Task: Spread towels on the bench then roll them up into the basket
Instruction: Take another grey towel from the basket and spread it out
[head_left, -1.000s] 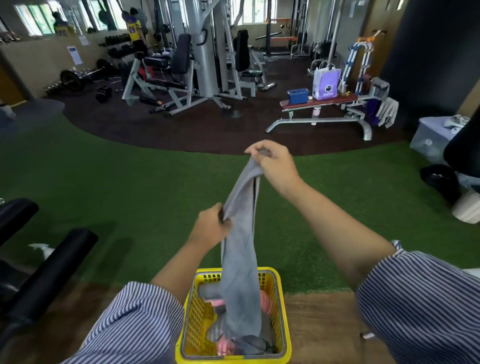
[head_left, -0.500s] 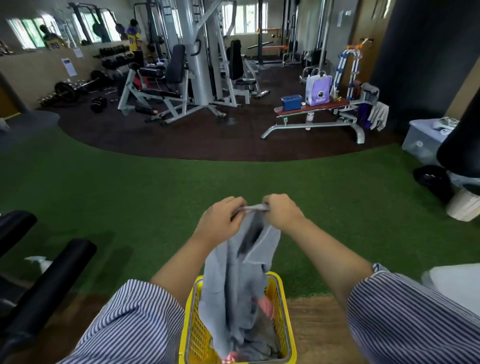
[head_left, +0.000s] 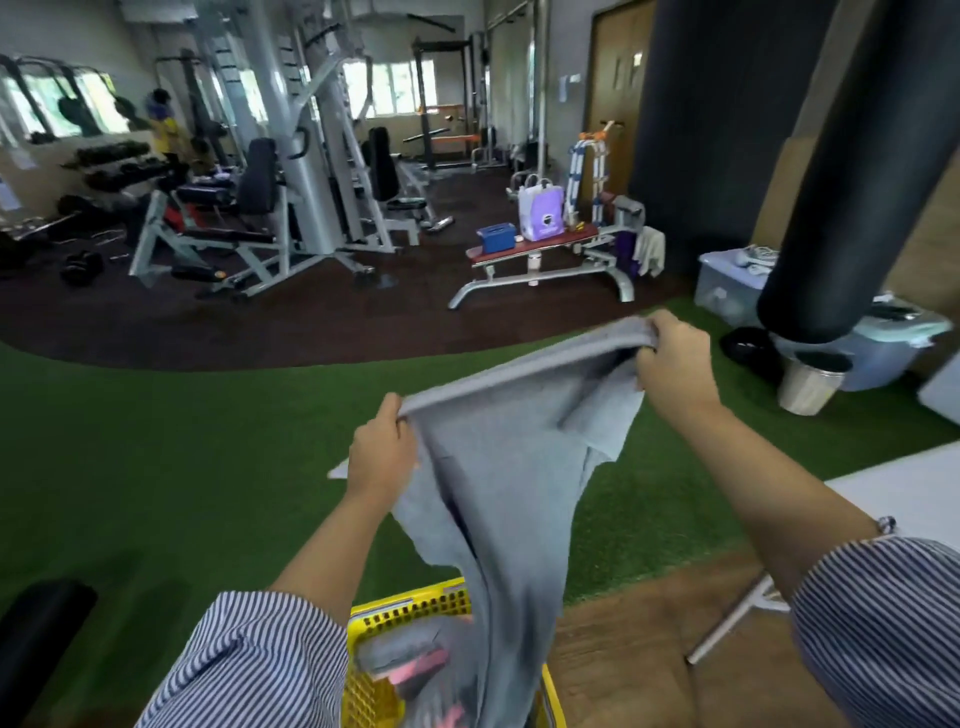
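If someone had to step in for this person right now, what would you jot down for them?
Left hand grips one end of the grey towel's top edge; right hand grips the other.
The towel hangs spread between them, its lower end trailing into the yellow basket, where more towels lie.
Done: one towel lifted and opened.
Left: spread it on the bench, roll it, return it to the basket, then the rest.

No legible text or labels
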